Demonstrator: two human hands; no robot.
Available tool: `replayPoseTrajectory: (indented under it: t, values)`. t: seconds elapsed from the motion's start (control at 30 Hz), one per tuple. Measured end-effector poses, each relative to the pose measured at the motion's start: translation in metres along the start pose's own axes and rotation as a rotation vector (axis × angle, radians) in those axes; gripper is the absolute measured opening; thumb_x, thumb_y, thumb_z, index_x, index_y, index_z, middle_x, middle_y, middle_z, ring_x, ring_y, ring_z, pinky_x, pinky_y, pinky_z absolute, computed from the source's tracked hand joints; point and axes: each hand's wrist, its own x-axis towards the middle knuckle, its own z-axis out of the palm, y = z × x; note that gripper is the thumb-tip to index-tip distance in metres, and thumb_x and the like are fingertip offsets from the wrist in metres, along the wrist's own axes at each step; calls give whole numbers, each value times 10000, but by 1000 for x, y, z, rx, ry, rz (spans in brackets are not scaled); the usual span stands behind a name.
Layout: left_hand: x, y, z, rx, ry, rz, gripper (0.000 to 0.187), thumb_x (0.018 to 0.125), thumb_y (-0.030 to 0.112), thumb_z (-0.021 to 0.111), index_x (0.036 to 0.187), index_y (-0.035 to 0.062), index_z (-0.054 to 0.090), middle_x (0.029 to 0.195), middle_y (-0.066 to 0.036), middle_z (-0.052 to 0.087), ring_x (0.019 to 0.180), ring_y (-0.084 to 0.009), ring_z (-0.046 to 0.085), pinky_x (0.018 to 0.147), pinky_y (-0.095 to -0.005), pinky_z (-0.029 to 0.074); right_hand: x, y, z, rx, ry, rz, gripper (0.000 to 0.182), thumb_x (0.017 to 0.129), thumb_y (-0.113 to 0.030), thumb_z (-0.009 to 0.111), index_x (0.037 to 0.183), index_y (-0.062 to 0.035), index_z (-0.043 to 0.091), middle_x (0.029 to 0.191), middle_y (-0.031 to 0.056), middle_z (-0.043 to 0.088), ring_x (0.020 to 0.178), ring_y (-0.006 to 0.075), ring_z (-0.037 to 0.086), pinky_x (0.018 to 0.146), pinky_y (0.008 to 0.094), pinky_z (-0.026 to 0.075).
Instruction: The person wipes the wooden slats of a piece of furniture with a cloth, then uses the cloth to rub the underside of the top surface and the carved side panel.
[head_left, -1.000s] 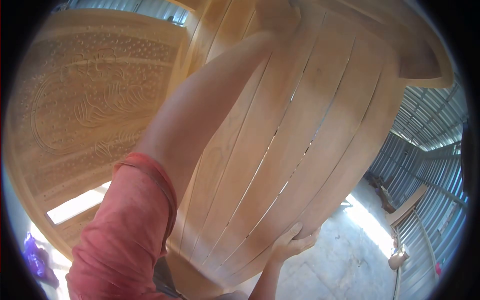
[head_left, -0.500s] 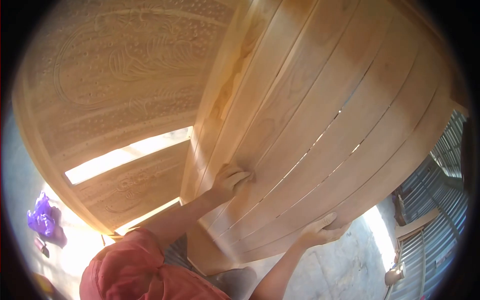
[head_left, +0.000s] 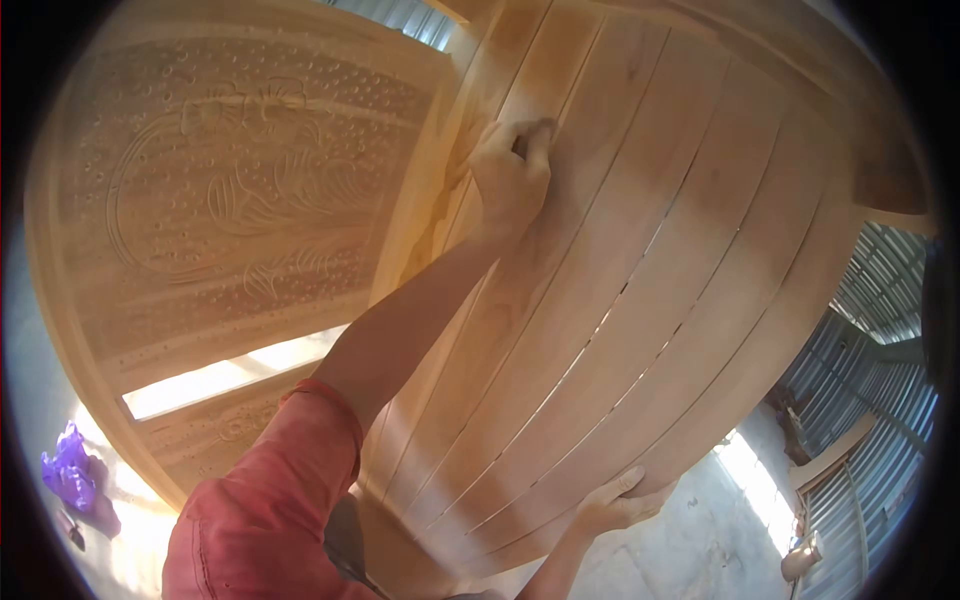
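A large slatted wooden panel [head_left: 600, 290] with narrow gaps between its boards fills the middle of the head view. My left hand [head_left: 512, 175] is curled against its upper left boards, fingertips pressed together on the wood. A small dark patch shows at those fingertips; I cannot make out what is held. Lower down, my right hand [head_left: 618, 505] grips the panel's near right edge, thumb on top and fingers underneath, partly hidden. A carved wooden panel [head_left: 240, 190] with leaf shapes and round dimples adjoins the slats on the left.
A purple crumpled bag [head_left: 70, 470] lies on the floor at the far left. Corrugated metal sheeting [head_left: 880, 400] stands at the right, with a wooden board [head_left: 835, 452] in front. A small cup-like object [head_left: 800, 557] sits at the lower right.
My left hand has slid up along the boards, away from me, and the arm is stretched further. My right hand stays at the edge. The view has shifted slightly.
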Motion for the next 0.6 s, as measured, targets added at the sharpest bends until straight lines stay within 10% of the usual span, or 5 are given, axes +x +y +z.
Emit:
replayPoseTrajectory:
  t: [0.2, 0.27, 0.37, 0.6]
  values:
    - [123, -3, 104, 7, 160, 336, 102, 810, 103, 687, 817, 30, 759, 763, -192, 702, 696, -364, 669, 689, -431, 514, -2, -1, 0, -11, -30, 41, 578, 1028, -371, 491, 1444, 25, 422, 1387, 226, 514, 1212, 398, 506, 1005, 500, 417]
    - [168, -22, 144, 938, 222, 324, 264, 899, 254, 614, 956, 23, 731, 870, -203, 716, 805, -379, 686, 738, -451, 544, -2, 0, 0, -45, -30, 12, 586, 1034, -373, 477, 1449, 35, 407, 1391, 244, 502, 1216, 412, 506, 1005, 506, 420]
    - [150, 39, 78, 267, -209, 150, 287, 905, 312, 613, 963, 69, 755, 885, -196, 724, 816, -353, 697, 758, -439, 548, -6, 8, 3, -63, -30, 14, 612, 1037, -388, 469, 1456, 50, 382, 1402, 268, 484, 1253, 425, 485, 1028, 512, 409]
    - [102, 34, 26, 419, -251, 250, 263, 893, 266, 591, 922, 52, 740, 826, -196, 708, 762, -352, 672, 713, -471, 521, -3, -1, 0, -44, -57, 40, 632, 1040, -397, 467, 1463, 60, 355, 1437, 287, 450, 1326, 431, 450, 1087, 500, 399]
